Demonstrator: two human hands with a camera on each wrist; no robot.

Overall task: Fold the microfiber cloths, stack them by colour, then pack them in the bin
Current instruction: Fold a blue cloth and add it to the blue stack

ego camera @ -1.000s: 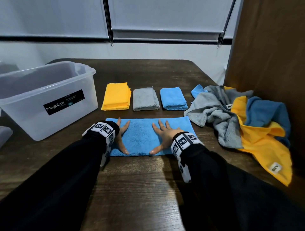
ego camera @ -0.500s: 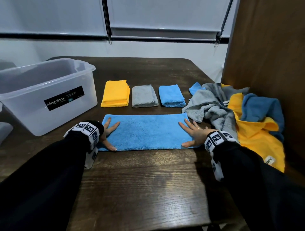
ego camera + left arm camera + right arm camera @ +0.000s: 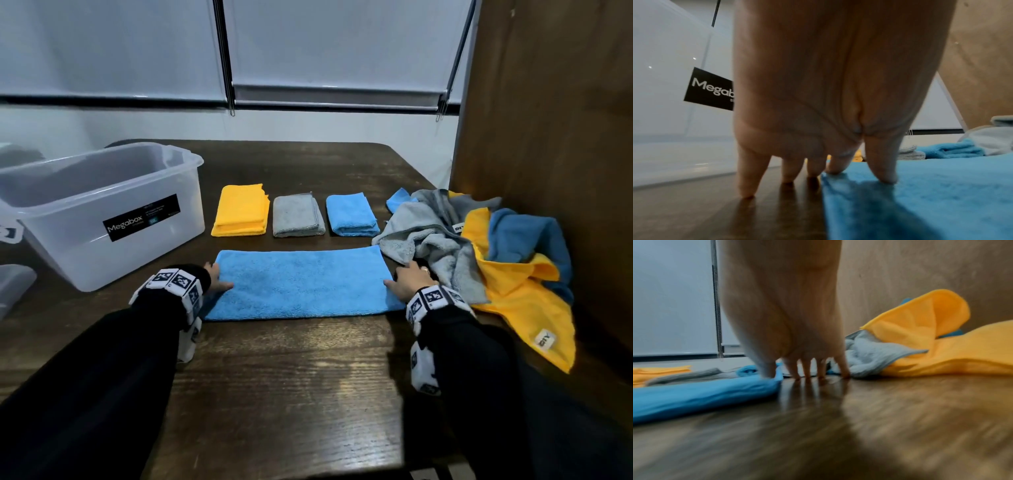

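The dark wooden desk (image 3: 281, 370) fills most of my head view. At centre left I see the clear plastic bin (image 3: 102, 219) with its black label, standing open on the desk. At the right of the frame the unfolded heap of cloths (image 3: 479, 253), grey, yellow and blue, lies against a brown panel (image 3: 548, 102). In the middle, the long blue cloth (image 3: 301, 284) lies flat, folded into a strip running left to right. Above it in the frame sit three folded stacks in a row: the yellow stack (image 3: 241, 210), the grey stack (image 3: 297, 216) and the blue stack (image 3: 351, 215), just beside one another but apart.

My left hand (image 3: 216, 279) is at the strip's left end; in the left wrist view its thumb and one finger press on the cloth edge and the other fingers (image 3: 746, 178) stand straight on the desk, gripping nothing. My right hand (image 3: 409, 279) is at the right end; the right wrist view shows its thumb on the cloth edge and its fingers (image 3: 807, 368) straight, tips on the desk.
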